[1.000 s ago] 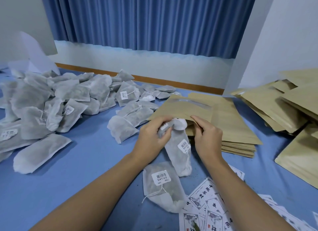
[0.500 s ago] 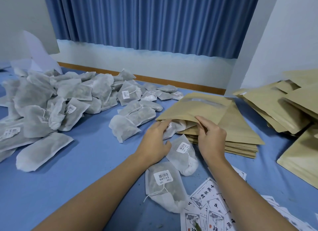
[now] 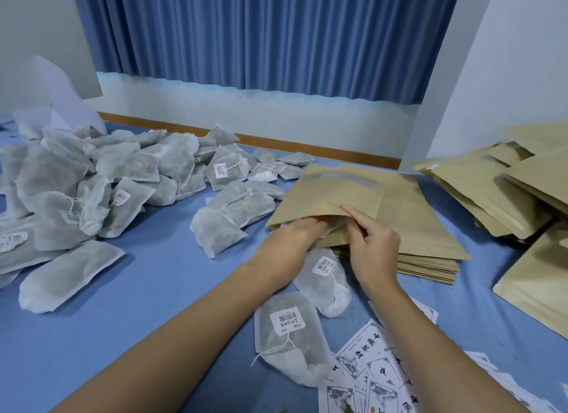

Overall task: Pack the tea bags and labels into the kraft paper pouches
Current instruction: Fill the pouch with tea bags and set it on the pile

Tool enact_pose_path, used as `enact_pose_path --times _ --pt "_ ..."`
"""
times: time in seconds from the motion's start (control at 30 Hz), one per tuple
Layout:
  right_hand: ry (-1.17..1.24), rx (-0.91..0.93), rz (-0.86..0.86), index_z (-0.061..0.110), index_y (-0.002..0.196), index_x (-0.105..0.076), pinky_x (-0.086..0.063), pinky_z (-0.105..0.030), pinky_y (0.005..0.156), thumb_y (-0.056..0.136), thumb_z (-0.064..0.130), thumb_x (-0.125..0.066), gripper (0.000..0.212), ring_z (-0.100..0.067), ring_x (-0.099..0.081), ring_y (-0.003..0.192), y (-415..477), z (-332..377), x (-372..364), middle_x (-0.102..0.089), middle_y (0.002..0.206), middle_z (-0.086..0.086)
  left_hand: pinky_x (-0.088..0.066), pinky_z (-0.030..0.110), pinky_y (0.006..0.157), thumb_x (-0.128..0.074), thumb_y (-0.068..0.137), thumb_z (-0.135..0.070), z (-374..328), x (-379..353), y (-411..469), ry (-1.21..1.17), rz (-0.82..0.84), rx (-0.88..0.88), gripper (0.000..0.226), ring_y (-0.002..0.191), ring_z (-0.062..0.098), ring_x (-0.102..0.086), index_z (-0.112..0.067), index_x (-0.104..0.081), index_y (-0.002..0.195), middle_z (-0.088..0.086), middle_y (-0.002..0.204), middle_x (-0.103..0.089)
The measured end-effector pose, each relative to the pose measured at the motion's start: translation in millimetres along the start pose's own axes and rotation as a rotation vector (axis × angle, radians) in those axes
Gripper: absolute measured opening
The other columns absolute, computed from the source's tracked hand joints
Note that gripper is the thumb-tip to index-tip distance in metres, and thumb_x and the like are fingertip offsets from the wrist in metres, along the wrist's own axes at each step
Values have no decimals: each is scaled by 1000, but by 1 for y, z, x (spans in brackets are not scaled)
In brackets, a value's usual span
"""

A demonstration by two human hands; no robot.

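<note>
A kraft paper pouch [image 3: 332, 194] lies on top of a flat pouch stack [image 3: 427, 265], its mouth facing me. My left hand [image 3: 289, 240] reaches into that mouth with a white tea bag [image 3: 333, 225], which is mostly hidden inside; its fingers are out of sight. My right hand [image 3: 373, 246] pinches the pouch's upper lip and lifts it, index finger stretched along the edge. Two more tea bags lie below my hands: one [image 3: 327, 282] under my left wrist and one [image 3: 290, 339] nearer me. Printed labels [image 3: 368, 379] are spread at the bottom.
A big heap of tea bags [image 3: 92, 191] covers the left of the blue table [image 3: 147, 295]. A few tea bags [image 3: 233, 215] lie just left of the pouch. More kraft pouches [image 3: 522, 191] pile up at the right. White paper [image 3: 58, 99] stands at the far left.
My left hand has pushed the tea bag forward from outside the pouch into its mouth. My right hand kept hold of the pouch's lip and lifted it.
</note>
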State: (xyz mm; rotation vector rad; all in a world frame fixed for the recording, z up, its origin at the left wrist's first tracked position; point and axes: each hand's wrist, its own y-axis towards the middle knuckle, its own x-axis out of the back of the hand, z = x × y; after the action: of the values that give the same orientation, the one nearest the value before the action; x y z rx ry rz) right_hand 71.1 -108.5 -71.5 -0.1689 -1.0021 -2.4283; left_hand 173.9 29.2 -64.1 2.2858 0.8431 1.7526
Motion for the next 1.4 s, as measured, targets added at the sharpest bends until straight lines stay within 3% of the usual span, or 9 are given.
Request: enact_pose_path --times 0.17,0.27,0.37,0.53,0.73,0.87,1.1,1.2,1.4 --pt "56 39 31 19 117 -76 -46 -6 85 95 3 -64 31 15 -63 97 -2 -2 -4 -70 110 20 -41 35 106 -48 97 -5 3 -5 37 28 191 135 44 126 27 -53 -15 -51 140 8 138 -56" --pt "109 43 31 20 117 -76 -47 -7 80 94 6 -66 29 4 -68 94 -4 0 -8 -71 108 22 -43 33 99 -46 100 -24 18 3 62 -204 58 404 22 110 22 -56 -27 -57 119 1 124 -61" --pt "118 51 49 19 116 -77 -45 -5 78 94 5 -66 28 14 -65 92 -9 1 -14 -71 108 21 -41 32 93 -44 103 -31 22 -9 74 -198 173 547 11 101 20 -52 -28 -50 111 1 116 -57" --pt "15 55 28 18 117 -76 -39 -3 71 95 0 -62 32 13 -58 72 -6 -6 -8 -77 96 5 -37 38 112 -43 106 -15 7 -29 68 -598 -43 472 17 119 26 -53 -16 -54 119 7 120 -58" --pt "-35 56 22 18 116 -76 -40 -3 76 95 1 -62 30 11 -58 78 -4 -4 -6 -77 100 1 -33 23 112 -45 106 -15 -5 -20 15 -544 -121 221 35 132 9 -50 -15 -58 138 -6 137 -60" --pt "-18 -1 24 20 114 -77 -41 -3 75 93 -2 -60 35 15 -60 78 -3 -3 -5 -77 97 3 -34 26 116 -55 102 -27 -16 -7 -25 -587 102 -5 39 136 1 -45 -18 -58 140 -12 145 -54" --pt "-7 -24 40 19 115 -77 -44 -6 83 94 0 -59 34 5 -64 96 -5 -1 -4 -76 107 8 -16 32 125 -89 73 -32 -11 16 -34 -492 416 -51 86 149 -6 -13 -26 -47 148 -16 164 -19" --pt "-2 -26 39 19 115 -77 -43 -6 85 94 -1 -59 34 5 -64 99 -5 -1 -4 -75 108 9 -19 24 122 -85 78 -26 -7 14 -35 -505 379 -69 71 146 -9 -19 -27 -55 143 -16 162 -25" --pt "-18 -6 31 19 114 -77 -41 -3 82 93 -2 -60 34 6 -62 95 -4 -3 -4 -73 106 11 -45 33 107 -70 89 -3 -8 7 -39 -533 69 -62 29 122 6 -59 -7 -71 118 0 127 -67"
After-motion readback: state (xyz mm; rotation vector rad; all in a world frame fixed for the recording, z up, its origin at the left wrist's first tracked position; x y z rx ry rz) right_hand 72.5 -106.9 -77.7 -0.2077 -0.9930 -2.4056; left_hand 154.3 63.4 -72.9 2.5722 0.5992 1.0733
